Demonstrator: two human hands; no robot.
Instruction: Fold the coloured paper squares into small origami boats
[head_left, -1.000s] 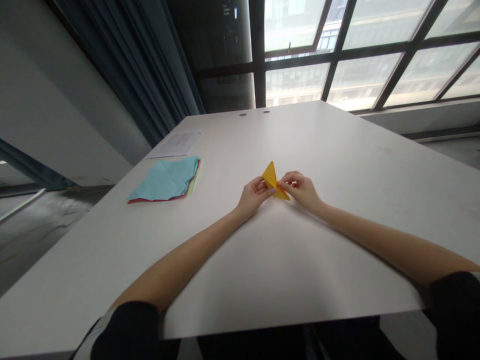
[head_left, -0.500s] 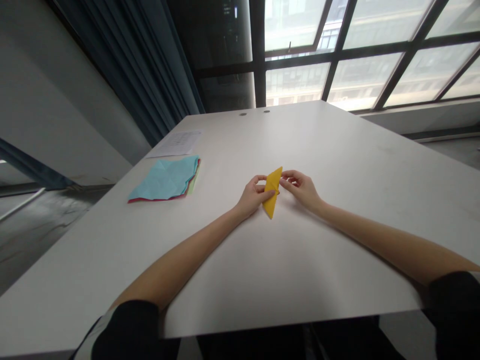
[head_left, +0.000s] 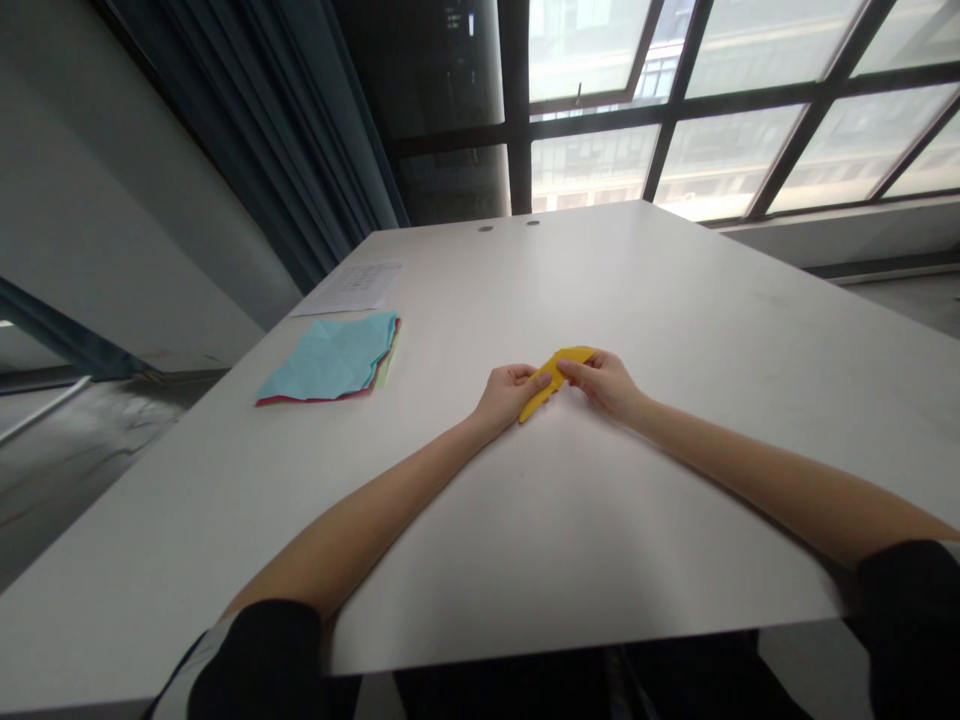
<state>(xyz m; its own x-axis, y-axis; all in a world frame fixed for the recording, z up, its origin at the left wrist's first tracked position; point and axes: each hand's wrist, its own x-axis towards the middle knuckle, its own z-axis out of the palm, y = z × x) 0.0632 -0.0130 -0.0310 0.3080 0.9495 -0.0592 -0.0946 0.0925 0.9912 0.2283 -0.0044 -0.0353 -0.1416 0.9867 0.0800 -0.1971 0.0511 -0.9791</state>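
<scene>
A piece of folded yellow paper, long and narrow with pointed ends, is held between both hands just above the white table. My left hand pinches its near left part, thumb on top and fingers behind. My right hand grips the upper right part, its thumb pressed on the face near the middle. The fingers behind the paper are mostly hidden. Slanting from lower left to upper right, the paper shows a fold near its centre.
A stack of coloured paper sheets, light blue on top with red and green edges below, lies at the left. Behind it is a printed white sheet. The white table reaches back toward the windows and a blue curtain.
The yellow paper has turned clockwise from nearly upright to a slant. My right hand, beside the paper before, has closed on its upper end.
</scene>
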